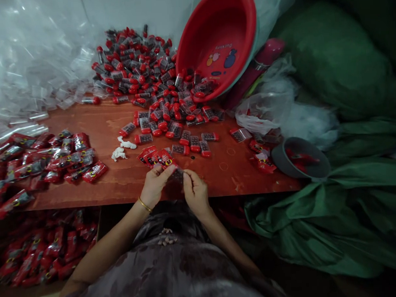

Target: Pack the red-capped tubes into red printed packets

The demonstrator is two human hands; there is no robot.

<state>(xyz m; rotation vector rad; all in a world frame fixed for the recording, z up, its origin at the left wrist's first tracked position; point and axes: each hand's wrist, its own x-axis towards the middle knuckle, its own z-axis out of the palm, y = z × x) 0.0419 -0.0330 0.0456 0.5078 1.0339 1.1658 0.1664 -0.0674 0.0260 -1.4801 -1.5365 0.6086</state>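
My left hand (154,185) and my right hand (196,192) meet at the table's front edge, fingers closed on one small clear-and-red container (177,175) with dark contents. Part of that container is hidden by the fingers. Just beyond my left fingertips lie several red printed wrappers (149,155). Behind them is a loose row of red-capped clear containers (194,143), which runs back into a large heap (133,68). White crumpled scraps (119,153) are on the table to the left of the wrappers.
Red wrapped packets (68,157) cover the table's left side; more fill a box (42,249) below. Clear empty tubes (35,63) are piled at the back left. A red basin (226,30) leans behind the heap. A grey bowl (301,173) and green sacks (333,221) stand right.
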